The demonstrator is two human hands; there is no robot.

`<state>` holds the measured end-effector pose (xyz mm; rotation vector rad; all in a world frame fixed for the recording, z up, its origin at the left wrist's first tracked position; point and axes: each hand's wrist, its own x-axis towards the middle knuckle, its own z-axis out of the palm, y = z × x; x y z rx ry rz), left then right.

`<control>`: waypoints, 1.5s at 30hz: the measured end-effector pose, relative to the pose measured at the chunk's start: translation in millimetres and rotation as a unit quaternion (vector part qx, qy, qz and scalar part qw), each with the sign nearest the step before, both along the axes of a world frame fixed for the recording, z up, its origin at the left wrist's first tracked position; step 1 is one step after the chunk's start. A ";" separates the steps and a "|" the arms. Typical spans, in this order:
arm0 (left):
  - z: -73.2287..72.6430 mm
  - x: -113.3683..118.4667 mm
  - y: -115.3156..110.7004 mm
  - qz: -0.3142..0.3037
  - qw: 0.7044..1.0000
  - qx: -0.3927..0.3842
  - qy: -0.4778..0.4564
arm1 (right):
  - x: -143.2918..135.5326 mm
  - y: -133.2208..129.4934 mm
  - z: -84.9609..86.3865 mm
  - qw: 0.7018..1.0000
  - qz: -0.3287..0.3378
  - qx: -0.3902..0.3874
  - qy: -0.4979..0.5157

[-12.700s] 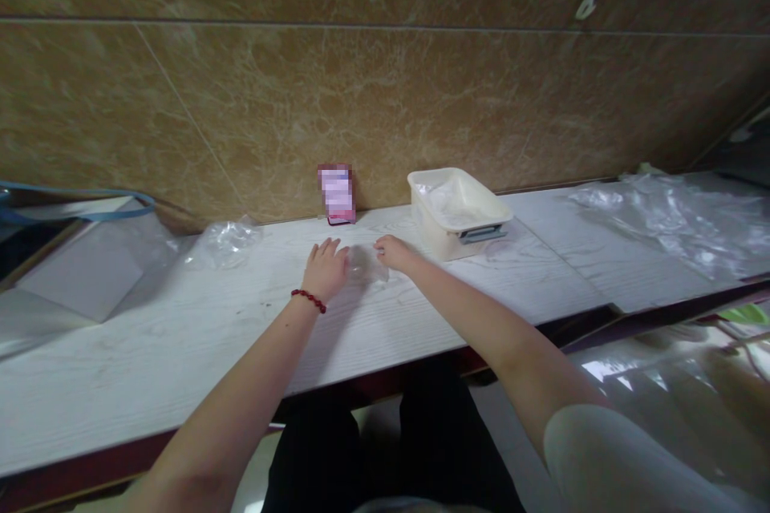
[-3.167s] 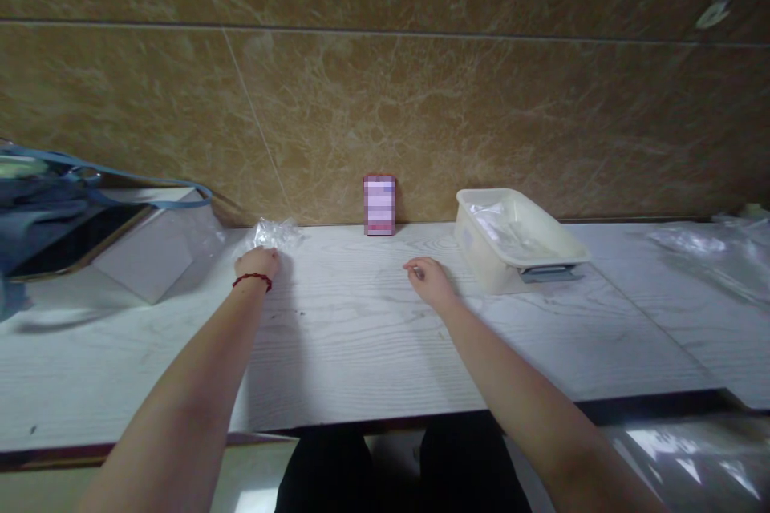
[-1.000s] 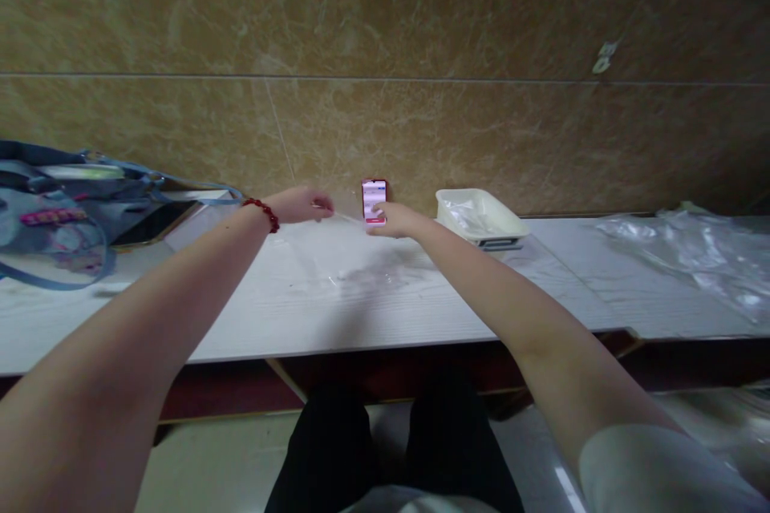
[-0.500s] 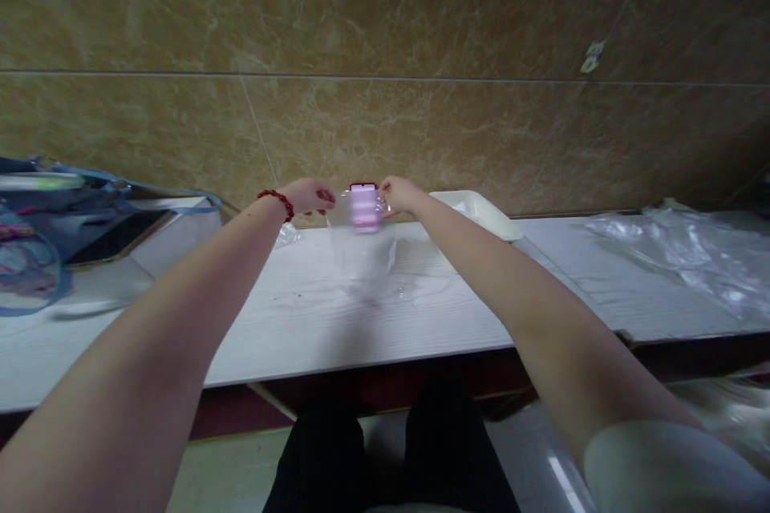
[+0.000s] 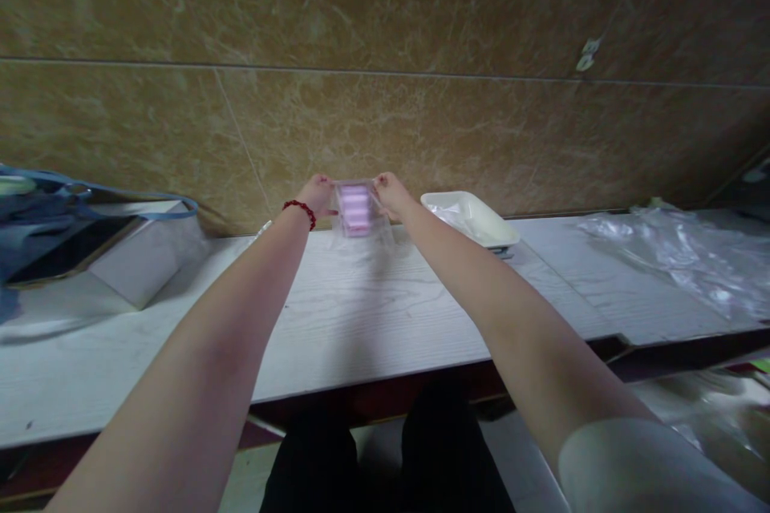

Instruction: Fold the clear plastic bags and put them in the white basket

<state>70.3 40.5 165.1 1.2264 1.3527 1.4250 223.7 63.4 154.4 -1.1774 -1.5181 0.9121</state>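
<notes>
A clear plastic bag hangs between my two hands over the white tabletop, near the wall. Inside it is a pink, banded item, blurred by motion. My left hand, below a red bead bracelet, pinches the bag's upper left corner. The upper right corner is pinched by my right hand. Just right of that hand, a cream tray holds some clear plastic.
The white table runs along a brown marble wall. At the left stand a white box, a dark phone-like slab and a blue bag with a strap. Crumpled clear plastic lies at the right.
My left hand has moved right and now grips the bag's corner, where its fingers were loose before. The bag's top edge is spread between both hands. The view has shifted slightly.
</notes>
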 end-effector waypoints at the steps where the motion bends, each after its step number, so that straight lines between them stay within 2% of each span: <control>1: 0.8 0.1 0.3 0.006 1.000 -0.003 0.011 | 1.2 2.0 -0.1 1.000 -0.003 0.020 -0.015; 3: 2.7 0.1 0.6 0.022 0.999 -0.002 0.036 | 4.2 3.6 1.1 0.996 0.002 0.079 -0.040; 7: 2.1 -2.2 -0.3 0.060 0.991 0.049 0.105 | 11.9 -4.4 6.8 0.978 0.030 0.188 -0.086; 11: -8.0 -7.9 -7.5 0.050 0.983 0.095 0.148 | 19.9 -23.0 9.4 0.965 0.043 0.214 -0.143; 14: -22.6 -13.3 -24.0 0.022 0.978 0.119 0.171 | 26.5 -39.7 1.7 0.957 0.053 0.228 -0.173; 16: -36.8 -17.1 -42.1 0.015 0.968 0.143 0.204 | 31.8 -53.7 -10.9 0.950 0.069 0.240 -0.189; 19: -65.5 -22.4 -74.2 -0.001 0.933 0.161 0.322 | 41.0 -79.2 -40.8 0.939 0.111 0.252 -0.205; 22: -99.5 -25.8 -100.7 -0.061 0.900 0.145 0.407 | 48.8 -104.8 -76.9 0.929 0.138 0.244 -0.241; 25: -129.3 -26.4 -116.3 -0.113 0.865 0.145 0.467 | 52.9 -125.6 -108.3 0.924 0.154 0.221 -0.271; 29: -150.4 -24.8 -130.0 -0.154 0.845 0.135 0.495 | 54.9 -146.0 -132.7 0.913 0.159 0.206 -0.313; 33: -156.0 -25.1 -143.8 -0.194 0.834 0.129 0.500 | 56.9 -161.6 -139.7 0.894 0.170 0.198 -0.364; 38: -156.7 -30.0 -156.7 -0.204 0.827 0.134 0.506 | 58.2 -177.3 -137.8 0.874 0.176 0.205 -0.404; 42: -148.8 -37.2 -163.6 -0.231 0.810 0.133 0.522 | 60.8 -187.5 -135.6 0.871 0.179 0.210 -0.406; 45: -135.7 -47.0 -167.8 -0.285 0.790 0.125 0.527 | 67.8 -191.6 -130.1 0.868 0.206 0.211 -0.400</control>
